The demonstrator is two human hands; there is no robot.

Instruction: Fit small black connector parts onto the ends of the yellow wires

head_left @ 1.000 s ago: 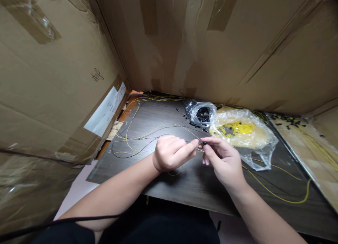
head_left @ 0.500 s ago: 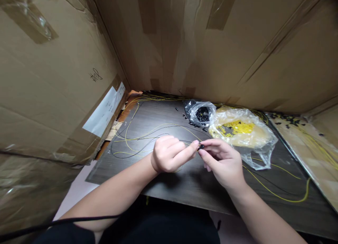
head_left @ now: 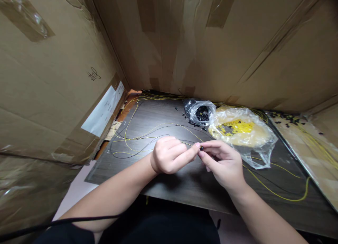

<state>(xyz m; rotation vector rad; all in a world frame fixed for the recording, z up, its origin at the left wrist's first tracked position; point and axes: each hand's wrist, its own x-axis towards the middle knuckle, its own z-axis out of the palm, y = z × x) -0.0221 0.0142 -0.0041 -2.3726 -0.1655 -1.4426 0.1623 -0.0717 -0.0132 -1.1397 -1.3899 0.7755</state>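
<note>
Between the fingertips of both hands is a small black connector [head_left: 201, 148], mostly covered by the fingers. My right hand [head_left: 223, 163] pinches it between thumb and forefinger. My left hand [head_left: 171, 155] is curled, its thumb and forefinger closed at the connector's left side on what looks like a thin yellow wire. Yellow and black wires [head_left: 148, 133] loop over the dark tabletop [head_left: 163, 113] behind the left hand. Beyond the right hand lie an open plastic bag of small yellow parts [head_left: 241, 127] and a smaller bag of black parts [head_left: 202, 114].
Cardboard walls [head_left: 169, 54] enclose the table at the back and sides. Loose black pieces [head_left: 176, 108] lie near the smaller bag. At the right, a lighter board [head_left: 317, 159] carries more black pieces and yellow wires. A black cord [head_left: 87, 219] crosses my left arm.
Both hands stay nearly in place, fingertips shifting slightly around the black connector. Less of the connector shows now. The view has moved very little.
</note>
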